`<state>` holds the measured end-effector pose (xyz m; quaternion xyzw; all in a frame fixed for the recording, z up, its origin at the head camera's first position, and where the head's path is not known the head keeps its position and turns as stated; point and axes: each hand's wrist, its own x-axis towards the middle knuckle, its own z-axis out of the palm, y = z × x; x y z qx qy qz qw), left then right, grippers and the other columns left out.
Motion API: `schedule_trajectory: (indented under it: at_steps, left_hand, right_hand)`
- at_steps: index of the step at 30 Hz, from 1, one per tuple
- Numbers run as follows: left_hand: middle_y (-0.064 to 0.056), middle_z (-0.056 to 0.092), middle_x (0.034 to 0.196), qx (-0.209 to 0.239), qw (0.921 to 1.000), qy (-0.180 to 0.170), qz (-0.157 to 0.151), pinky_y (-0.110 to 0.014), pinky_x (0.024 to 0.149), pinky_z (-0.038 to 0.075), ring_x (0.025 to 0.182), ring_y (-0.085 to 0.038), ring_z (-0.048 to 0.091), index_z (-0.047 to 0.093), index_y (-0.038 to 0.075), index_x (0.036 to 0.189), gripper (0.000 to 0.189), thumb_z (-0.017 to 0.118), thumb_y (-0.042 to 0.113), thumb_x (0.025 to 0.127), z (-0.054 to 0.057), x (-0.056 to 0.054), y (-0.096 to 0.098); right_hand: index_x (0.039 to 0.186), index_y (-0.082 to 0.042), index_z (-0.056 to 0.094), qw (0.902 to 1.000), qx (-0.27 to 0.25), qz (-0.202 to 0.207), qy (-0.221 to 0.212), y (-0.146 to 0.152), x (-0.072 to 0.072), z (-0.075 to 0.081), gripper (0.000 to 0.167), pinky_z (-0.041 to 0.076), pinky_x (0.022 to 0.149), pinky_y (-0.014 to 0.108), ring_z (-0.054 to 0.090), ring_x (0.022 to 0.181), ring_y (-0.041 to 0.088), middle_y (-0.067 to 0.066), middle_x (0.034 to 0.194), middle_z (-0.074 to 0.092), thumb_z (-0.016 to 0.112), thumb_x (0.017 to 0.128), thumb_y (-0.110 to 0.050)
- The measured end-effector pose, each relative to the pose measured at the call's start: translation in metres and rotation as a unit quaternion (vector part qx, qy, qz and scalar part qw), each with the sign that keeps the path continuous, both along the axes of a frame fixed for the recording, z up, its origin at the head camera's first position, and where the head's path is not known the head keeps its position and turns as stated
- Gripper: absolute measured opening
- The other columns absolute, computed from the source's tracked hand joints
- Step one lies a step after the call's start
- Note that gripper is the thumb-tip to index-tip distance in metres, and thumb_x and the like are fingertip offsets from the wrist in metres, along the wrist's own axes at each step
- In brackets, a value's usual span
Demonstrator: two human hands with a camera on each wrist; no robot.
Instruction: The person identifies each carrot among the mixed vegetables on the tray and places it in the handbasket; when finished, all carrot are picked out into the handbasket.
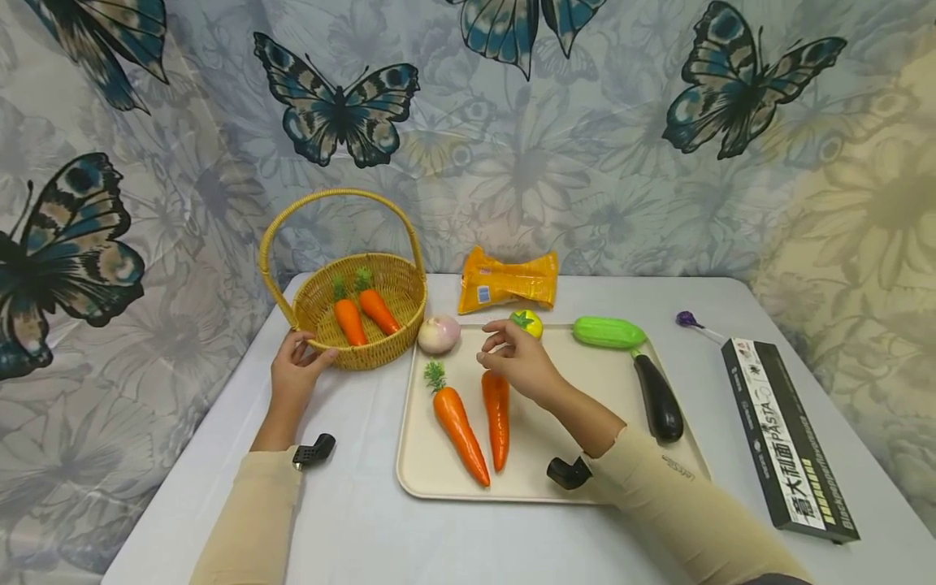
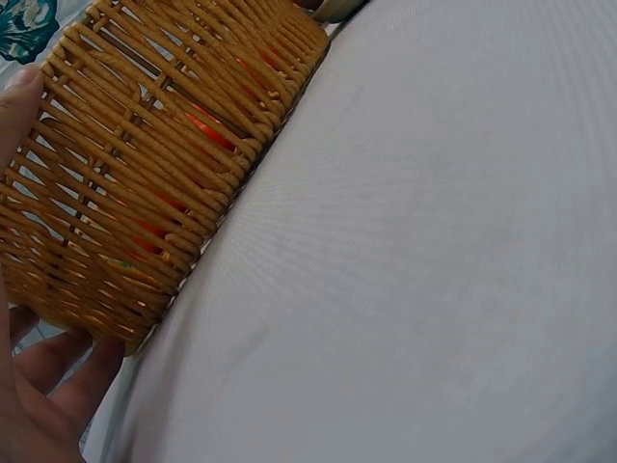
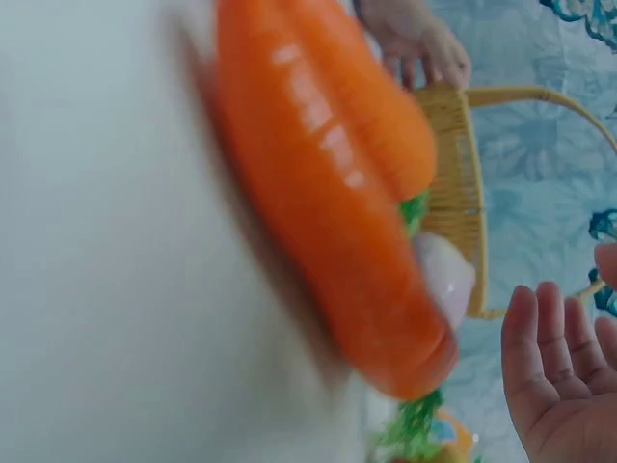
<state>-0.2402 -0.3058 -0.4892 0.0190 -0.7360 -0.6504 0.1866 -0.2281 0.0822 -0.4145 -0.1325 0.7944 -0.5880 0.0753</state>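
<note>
My left hand (image 1: 296,370) holds the near left side of a wicker basket (image 1: 373,357), which has a tall hoop handle. The left wrist view shows my thumb (image 2: 19,101) and fingers (image 2: 82,381) on separate parts of its woven wall. Two carrots (image 1: 349,322) with green tops lie inside. On the beige tray (image 1: 556,479), a leafy-topped carrot (image 1: 461,435) lies beside another carrot (image 1: 497,422). My right hand (image 1: 522,366) hovers over the second carrot's upper end, its fingers loosely bent and nothing held. In the right wrist view these carrots look large and blurred.
A pinkish onion (image 1: 439,335) sits between basket and tray. Around the tray are a yellow fruit (image 1: 534,327), green gourd (image 1: 608,332) and eggplant (image 1: 658,398). An orange packet (image 1: 508,282) lies behind; a purple lollipop (image 1: 687,319) and black pasta box (image 1: 790,439) lie right.
</note>
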Motion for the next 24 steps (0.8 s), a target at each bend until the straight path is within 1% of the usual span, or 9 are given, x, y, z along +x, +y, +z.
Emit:
schedule_trajectory:
  at_steps: [2, 5, 9, 12, 14, 19, 24]
  left_hand:
    - [-0.020, 0.031, 0.152, -0.002, 1.0000, -0.006, -0.001, -0.014, 0.077, 0.052, 0.121, -0.045, 0.049, 0.045, -0.005, 0.122, 0.053, 0.078, 0.012, 0.084, 0.000, 0.000, 0.001]
    - [-0.019, 0.033, 0.152, -0.002, 0.9999, -0.013, -0.002, -0.014, 0.077, 0.052, 0.120, -0.044, 0.050, 0.045, -0.005, 0.123, 0.053, 0.078, 0.012, 0.085, -0.001, 0.001, 0.002]
    - [-0.017, 0.033, 0.152, -0.003, 0.9998, -0.019, 0.003, -0.014, 0.078, 0.052, 0.120, -0.043, 0.051, 0.045, -0.005, 0.124, 0.055, 0.078, 0.014, 0.085, -0.001, 0.003, 0.002]
    - [-0.016, 0.033, 0.152, -0.009, 0.9997, -0.022, 0.008, -0.014, 0.078, 0.052, 0.120, -0.041, 0.052, 0.045, -0.004, 0.125, 0.056, 0.079, 0.016, 0.084, 0.000, 0.004, 0.001]
    - [-0.016, 0.036, 0.151, -0.017, 0.9996, -0.019, 0.012, -0.014, 0.078, 0.052, 0.120, -0.041, 0.052, 0.046, -0.003, 0.124, 0.056, 0.079, 0.017, 0.084, 0.000, 0.004, 0.000]
    - [-0.018, 0.035, 0.151, -0.024, 0.9996, -0.009, 0.013, -0.013, 0.079, 0.051, 0.120, -0.042, 0.051, 0.046, -0.005, 0.123, 0.056, 0.079, 0.017, 0.084, 0.000, 0.002, -0.001]
    - [-0.017, 0.034, 0.151, -0.015, 0.9998, -0.009, 0.009, -0.013, 0.078, 0.052, 0.121, -0.041, 0.051, 0.046, -0.005, 0.124, 0.055, 0.078, 0.017, 0.085, 0.000, 0.000, -0.002]
  right_hand:
    - [0.129, -0.013, 0.052, 0.9999, 0.014, -0.006, 0.006, 0.006, 0.004, -0.004, 0.043, 0.057, 0.076, 0.036, 0.063, 0.089, 0.024, 0.008, 0.106, 0.060, 0.070, 0.090, -0.016]
    - [0.129, -0.011, 0.052, 0.9997, 0.023, -0.012, -0.002, 0.014, 0.012, -0.010, 0.044, 0.058, 0.075, 0.035, 0.063, 0.090, 0.023, 0.009, 0.107, 0.059, 0.070, 0.090, -0.015]
    - [0.131, -0.003, 0.052, 0.9996, 0.005, -0.019, -0.020, 0.020, 0.021, -0.018, 0.046, 0.059, 0.073, 0.040, 0.063, 0.089, 0.026, 0.014, 0.110, 0.058, 0.069, 0.089, -0.008]
    - [0.130, 0.001, 0.052, 0.9994, -0.006, -0.027, -0.021, 0.022, 0.027, -0.021, 0.046, 0.059, 0.071, 0.040, 0.064, 0.087, 0.026, 0.018, 0.111, 0.059, 0.070, 0.088, -0.005]
    - [0.129, 0.000, 0.052, 0.9992, -0.005, -0.033, -0.021, 0.024, 0.030, -0.021, 0.045, 0.059, 0.070, 0.040, 0.064, 0.086, 0.026, 0.018, 0.110, 0.059, 0.070, 0.088, -0.006]
    - [0.128, -0.002, 0.054, 0.9987, 0.008, -0.045, -0.024, 0.024, 0.035, -0.024, 0.045, 0.059, 0.071, 0.042, 0.063, 0.086, 0.024, 0.015, 0.108, 0.057, 0.071, 0.087, -0.007]
    - [0.127, -0.004, 0.054, 0.9969, 0.029, -0.060, -0.043, 0.022, 0.037, -0.031, 0.045, 0.059, 0.069, 0.036, 0.065, 0.085, 0.021, 0.013, 0.106, 0.057, 0.072, 0.085, -0.007]
